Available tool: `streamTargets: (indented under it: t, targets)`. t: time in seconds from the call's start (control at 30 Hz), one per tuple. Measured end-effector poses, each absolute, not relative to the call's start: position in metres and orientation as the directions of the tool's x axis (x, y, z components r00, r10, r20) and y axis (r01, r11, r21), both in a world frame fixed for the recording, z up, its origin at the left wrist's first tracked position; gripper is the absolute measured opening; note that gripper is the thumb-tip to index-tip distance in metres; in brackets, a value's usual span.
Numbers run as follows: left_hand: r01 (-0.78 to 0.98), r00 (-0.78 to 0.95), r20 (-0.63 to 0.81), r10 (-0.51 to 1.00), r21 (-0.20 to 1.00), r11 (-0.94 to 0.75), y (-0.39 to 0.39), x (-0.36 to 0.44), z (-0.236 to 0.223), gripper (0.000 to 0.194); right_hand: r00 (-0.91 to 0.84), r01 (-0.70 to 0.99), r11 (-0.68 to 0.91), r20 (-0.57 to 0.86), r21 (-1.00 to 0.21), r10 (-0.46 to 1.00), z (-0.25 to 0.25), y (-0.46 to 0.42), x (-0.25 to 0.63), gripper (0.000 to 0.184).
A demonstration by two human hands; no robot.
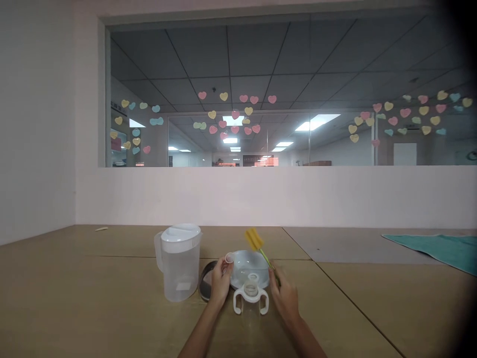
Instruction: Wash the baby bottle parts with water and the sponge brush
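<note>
My left hand [220, 281] pinches a small white ring [229, 257], likely part of the bottle, at the left rim of a white bowl [235, 279]. In my right hand [285, 293] is a bottle brush [265, 256] with a yellow sponge head and a green handle, its head raised above the bowl's far side. Between my forearms a clear baby bottle [251, 298] stands upright without a cap, a white two-handled holder around its neck. Another small white ring [254, 277] shows just behind the bottle's mouth; whether it lies in the bowl is unclear.
Left of the bowl stands a lidded translucent pitcher [181, 268]. A dark round dish [206, 283] is partly hidden behind my left hand. A teal cloth [439, 248] lies at the far right, and a small pale object [101, 229] sits at the far left.
</note>
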State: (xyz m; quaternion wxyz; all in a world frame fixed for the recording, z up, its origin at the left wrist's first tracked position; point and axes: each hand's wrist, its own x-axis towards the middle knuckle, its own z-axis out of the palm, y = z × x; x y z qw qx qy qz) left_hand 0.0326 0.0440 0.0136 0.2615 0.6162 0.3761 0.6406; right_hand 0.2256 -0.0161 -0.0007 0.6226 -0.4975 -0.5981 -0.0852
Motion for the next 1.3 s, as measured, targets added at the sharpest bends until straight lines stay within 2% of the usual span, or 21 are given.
streamTargets:
  t: [0.13, 0.23, 0.43, 0.53, 0.73, 0.9, 1.0, 1.13, 1.3]
  targets:
    - [0.108, -0.114, 0.598, 0.793, 0.801, -0.588, 0.045, 0.031, 0.005, 0.04, 0.074, 0.739, 0.576, 0.891, -0.35, 0.447, -0.004, -0.019, 0.223, 0.035]
    - [0.108, -0.092, 0.599, 0.795, 0.8, -0.59, 0.043, 0.03, 0.002, 0.037, -0.001, 0.735, 0.594, 0.875, -0.328, 0.484, -0.004, -0.021, 0.225, 0.033]
    - [0.102, -0.092, 0.607, 0.79, 0.795, -0.598, 0.039, 0.029, 0.003, 0.039, 0.134, 0.798, 0.424, 0.811, -0.429, 0.569, -0.004, -0.015, 0.232, 0.034]
    - [0.103, -0.122, 0.615, 0.779, 0.788, -0.606, 0.041, 0.026, 0.003, 0.04, 0.172, 0.778, 0.391, 0.766, -0.491, 0.619, -0.003, -0.015, 0.233, 0.032]
    - [0.071, -0.223, 0.613, 0.758, 0.786, -0.615, 0.049, 0.022, 0.005, 0.042, 0.139, 0.583, 0.47, 0.651, -0.663, 0.746, 0.001, -0.014, 0.234, 0.031]
    - [0.016, -0.256, 0.581, 0.773, 0.802, -0.598, 0.051, 0.022, 0.007, 0.04, 0.083, 0.417, 0.438, 0.514, -0.796, 0.854, 0.001, -0.005, 0.238, 0.032]
    - [-0.007, -0.265, 0.571, 0.777, 0.805, -0.594, 0.05, 0.022, 0.007, 0.039, 0.075, 0.492, 0.365, 0.456, -0.791, 0.887, 0.004, -0.006, 0.243, 0.033]
    - [-0.038, -0.241, 0.556, 0.795, 0.814, -0.58, 0.048, 0.023, 0.008, 0.038, 0.072, 0.616, 0.307, 0.44, -0.726, 0.895, 0.012, -0.013, 0.25, 0.034]
    - [-0.086, -0.19, 0.549, 0.814, 0.817, -0.571, 0.046, 0.026, 0.01, 0.043, 0.13, 0.62, 0.317, 0.492, -0.718, 0.861, 0.018, -0.019, 0.255, 0.039]
